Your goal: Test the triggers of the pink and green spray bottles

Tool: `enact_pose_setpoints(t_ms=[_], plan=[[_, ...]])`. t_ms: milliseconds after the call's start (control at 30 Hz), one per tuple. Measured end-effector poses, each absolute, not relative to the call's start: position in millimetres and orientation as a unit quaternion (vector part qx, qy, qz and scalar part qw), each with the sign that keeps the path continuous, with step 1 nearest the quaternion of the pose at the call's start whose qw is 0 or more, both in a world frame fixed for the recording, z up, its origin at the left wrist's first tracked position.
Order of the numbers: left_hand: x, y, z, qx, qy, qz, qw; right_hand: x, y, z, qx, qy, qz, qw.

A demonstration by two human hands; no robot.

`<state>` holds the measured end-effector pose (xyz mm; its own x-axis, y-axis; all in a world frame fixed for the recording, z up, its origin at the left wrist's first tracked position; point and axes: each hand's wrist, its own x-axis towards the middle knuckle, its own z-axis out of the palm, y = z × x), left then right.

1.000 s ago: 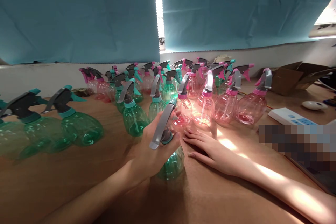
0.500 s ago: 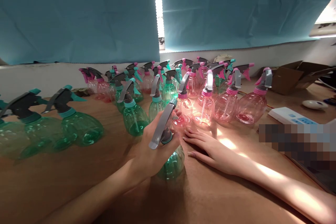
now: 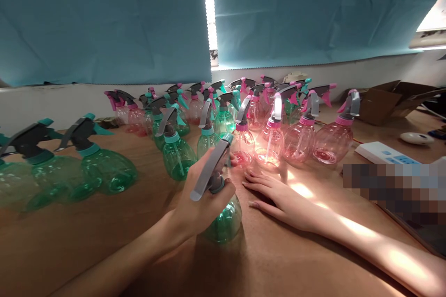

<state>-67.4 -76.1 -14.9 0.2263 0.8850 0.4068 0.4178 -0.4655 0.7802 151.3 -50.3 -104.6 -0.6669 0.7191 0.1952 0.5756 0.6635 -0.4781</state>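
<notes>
My left hand [image 3: 197, 199] is closed round the neck of a green spray bottle [image 3: 226, 222] with a grey sprayer head, just in front of me. The fingers on its far side are partly hidden. My right hand [image 3: 270, 195] lies flat on the brown table [image 3: 278, 260], fingers stretched out and holding nothing. Just beyond its fingertips stand a pink spray bottle [image 3: 243, 148] and another pink spray bottle [image 3: 269, 151] lit by sunlight. To the left of the held bottle is a green spray bottle [image 3: 178, 160] with a grey and teal top.
Several green spray bottles, one at the front [image 3: 109, 169], stand on the left. More pink and green bottles crowd the back. To the right are a white power strip [image 3: 386, 153], a white computer mouse [image 3: 417, 138] and an open cardboard box [image 3: 379, 102]. Blue curtains [image 3: 104, 23] hang behind.
The green spray bottle in my left hand has shifted slightly left and toward me, its head turning a little. My right hand has stayed in place.
</notes>
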Motion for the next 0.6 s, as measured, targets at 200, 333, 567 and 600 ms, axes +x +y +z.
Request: enact_pose_setpoints(t_ms=[200,333,567,600], plan=[[-67.8,-71.6,-20.2,0.740,0.441,0.427,0.274,151.6,-50.0,-104.1,-0.362,-0.893,0.192,0.185],[-66.4,-71.8,-21.8,0.735,0.437,0.440,0.275,151.8,-50.0,-104.4,-0.361,-0.893,0.193,0.185],[-64.4,-72.0,-22.0,0.726,0.430,0.458,0.280,151.3,-50.0,-102.9,-0.360,-0.898,0.185,0.175],[-64.6,-71.6,-22.9,0.724,0.431,0.458,0.283,151.3,-49.9,-102.7,-0.359,-0.898,0.183,0.175]])
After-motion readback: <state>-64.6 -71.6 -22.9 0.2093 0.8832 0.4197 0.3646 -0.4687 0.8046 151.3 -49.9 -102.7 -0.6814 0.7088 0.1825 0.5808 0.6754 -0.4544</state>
